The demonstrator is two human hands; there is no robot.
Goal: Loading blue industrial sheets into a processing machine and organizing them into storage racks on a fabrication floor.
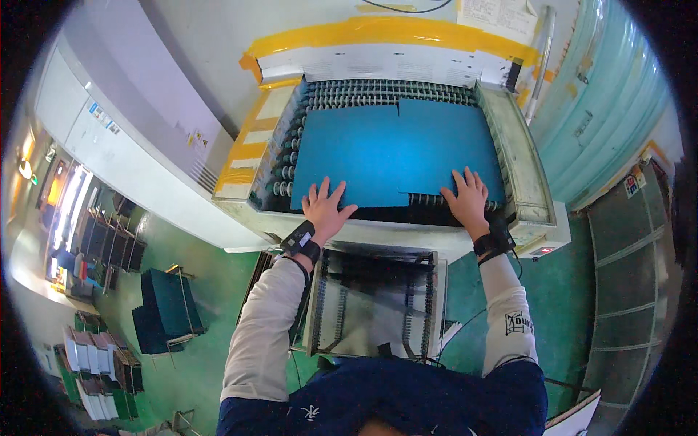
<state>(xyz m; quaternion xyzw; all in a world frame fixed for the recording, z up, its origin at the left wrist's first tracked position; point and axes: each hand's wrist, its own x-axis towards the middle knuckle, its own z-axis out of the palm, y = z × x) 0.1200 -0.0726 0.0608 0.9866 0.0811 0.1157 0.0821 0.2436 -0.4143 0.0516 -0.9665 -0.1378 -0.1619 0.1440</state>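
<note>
Panels, blue, flat, two: lying side by side on the disc-roller bed (378,93). The left panel (352,156) is meeting or overlapping the right panel (447,145) at a middle seam; which of these, cannot be told. The right panel is sitting slightly farther in. Long axis: uncertain, both outlines appearing nearly square.

Left hand (326,209), bare: resting over the near edge of the left panel, toward its outer corner; fingers standing apart, clamping nothing.

Right hand (467,202), bare: resting over the near edge of the right panel, around its middle; fingers standing apart, no grip showing.

Relation: both panels are extending forward from the fingertips; each hand is lying nearer its own-side panel.

Slotted rack (439,305): standing on the near side of the bed.
</note>
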